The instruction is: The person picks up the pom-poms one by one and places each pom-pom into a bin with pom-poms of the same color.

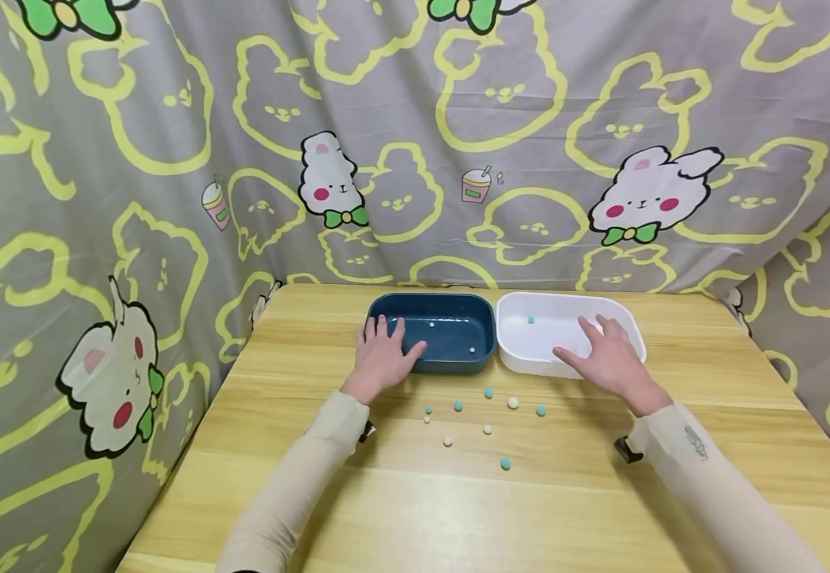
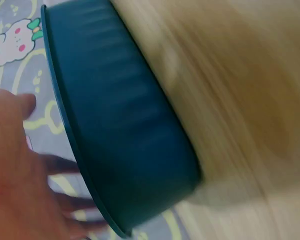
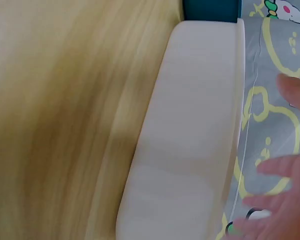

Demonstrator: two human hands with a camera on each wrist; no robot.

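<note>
In the head view my left hand (image 1: 383, 358) hovers with spread fingers over the left part of a dark blue rectangular tub (image 1: 450, 367). Two small white balls, one of them a white ball (image 1: 473, 350), lie inside that tub. Fingers also spread, my right hand (image 1: 611, 362) is above the right part of a white tub (image 1: 535, 367), which holds a teal ball (image 1: 531, 320). Neither hand holds anything. The left wrist view shows the blue tub's outer wall (image 2: 120, 110); the right wrist view shows the white tub's wall (image 3: 185, 120).
Several small balls are scattered on the wooden table (image 1: 415, 509) before the tubs, among them a teal ball (image 1: 505, 463) and a white ball (image 1: 513, 403). The tubs stand side by side near the back edge. A patterned grey curtain (image 1: 400, 103) hangs behind and at the sides.
</note>
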